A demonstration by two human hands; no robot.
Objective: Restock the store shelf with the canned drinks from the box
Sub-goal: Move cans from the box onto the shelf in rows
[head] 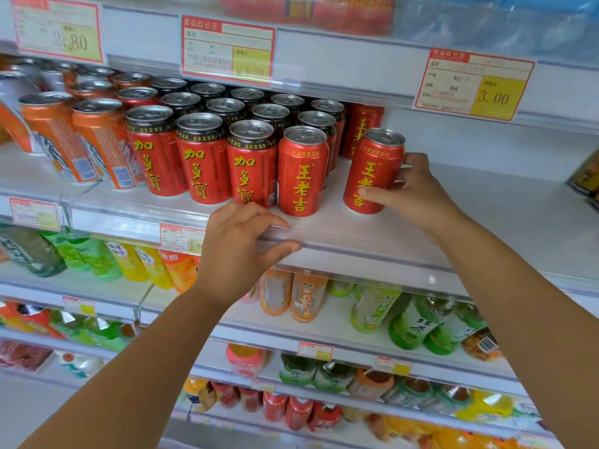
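Store shelving of white metal shelves (518, 202) in several tiers, each front edge fitted with a clear plastic price rail (340, 246).

Item 1. Right hand (411, 186): fingers and thumb wrapped round a red aluminium can with yellow characters (372, 171). The can stands near the front of the middle tier, its base apparently on the shelf.

Item 2. Left hand (240, 251): curled over the price rail, fingers on top and thumb beneath. It carries no can.

Item 3. Matching red can (303, 171), the nearest neighbour to the left, apart from the held one with bare shelf between. Another like it stands further back.

Item 4. Red cans with black top bands (202, 157), several rows deep, packed close.

Item 5. Orange cans (97, 144), far left.

Item 6. Yellow-and-red price labels (473, 84) on the rail above.

Item 7. Green and orange plastic bottles (411, 322) on the tiers below.

Contents: every can top in view is sealed with its pull tab flat, so the liquid inside is unseen. The supply box is out of view.

Hazards, as judged:
- Sliding the held can left too briskly could strike its neighbour and rock the tight rows behind.
- Letting go before the base sits flat could tip it forward over the low rail onto the bottles beneath.
- Leaving the gap would spoil the facing.
- Weight on the left hand could flex the thin rail.
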